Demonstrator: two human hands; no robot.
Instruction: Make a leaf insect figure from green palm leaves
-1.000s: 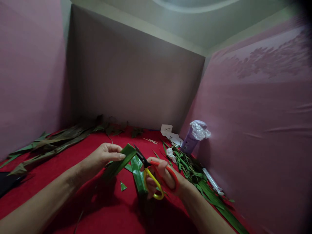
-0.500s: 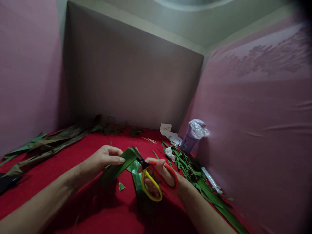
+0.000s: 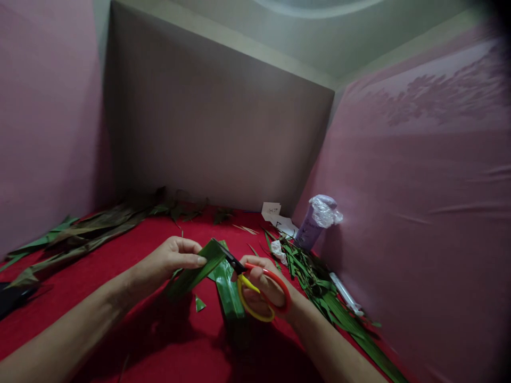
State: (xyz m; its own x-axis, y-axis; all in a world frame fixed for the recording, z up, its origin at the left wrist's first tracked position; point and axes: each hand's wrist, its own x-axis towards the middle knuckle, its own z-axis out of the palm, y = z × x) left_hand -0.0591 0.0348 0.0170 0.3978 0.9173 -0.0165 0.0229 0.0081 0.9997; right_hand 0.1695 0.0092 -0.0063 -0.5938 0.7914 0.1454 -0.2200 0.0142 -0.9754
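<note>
My left hand (image 3: 167, 260) pinches a long green leaf strip (image 3: 191, 274) near its upper end and holds it slanted above the red cloth. My right hand (image 3: 261, 290) has its fingers through the red and yellow handles of a pair of scissors (image 3: 249, 279). The dark blades are nearly closed against the tip of the held leaf. Another green leaf piece (image 3: 229, 295) lies flat under the scissors. A small cut-off green triangle (image 3: 199, 304) rests on the cloth below the leaf.
A red cloth (image 3: 120, 255) covers the work surface. Dry and green leaves (image 3: 80, 231) lie piled at the back left. Trimmed green strips (image 3: 315, 282) lie at the right beside a purple cup (image 3: 313, 226) with a plastic cover, paper scraps (image 3: 275, 213) and a white tube (image 3: 345, 295).
The scissor handles have come together and the blades have closed toward the leaf tip. My right hand has shifted slightly right. My left hand has kept its hold.
</note>
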